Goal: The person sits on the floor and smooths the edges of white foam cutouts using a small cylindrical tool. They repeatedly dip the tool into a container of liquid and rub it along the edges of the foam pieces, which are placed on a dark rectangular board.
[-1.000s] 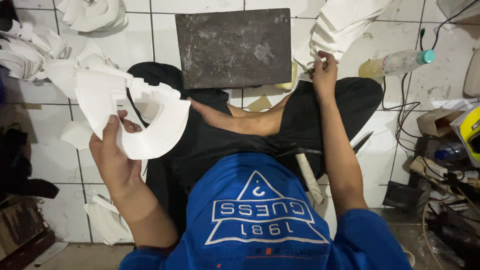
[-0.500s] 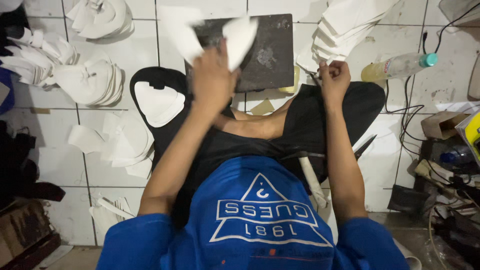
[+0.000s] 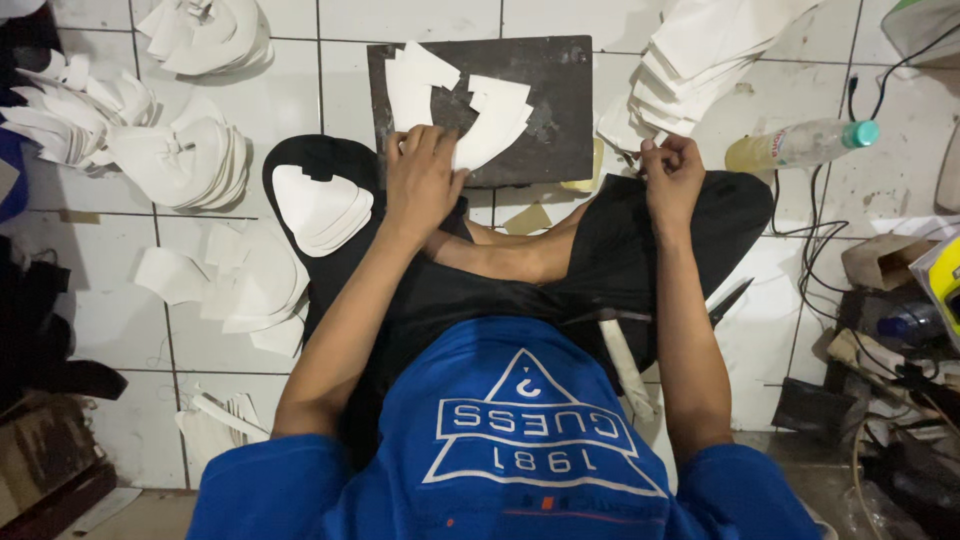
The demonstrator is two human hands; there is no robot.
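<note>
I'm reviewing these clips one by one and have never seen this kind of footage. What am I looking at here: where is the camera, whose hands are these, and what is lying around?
There is no machine here. The single view comes from a camera worn on a person's head, looking straight down, so you see their blue shirt, crossed legs and both bare hands.

The person sits on a white tiled floor. In front of the knees lies a dark flat slab. The left hand presses down on white cut-out pieces spread on that slab. The right hand pinches the near edge of a fanned stack of white sheets beside the slab.

More white shaped pieces lie in piles on the left, and one small stack rests on the left knee. A plastic bottle with a green cap lies on the right, near cables and clutter.
</note>
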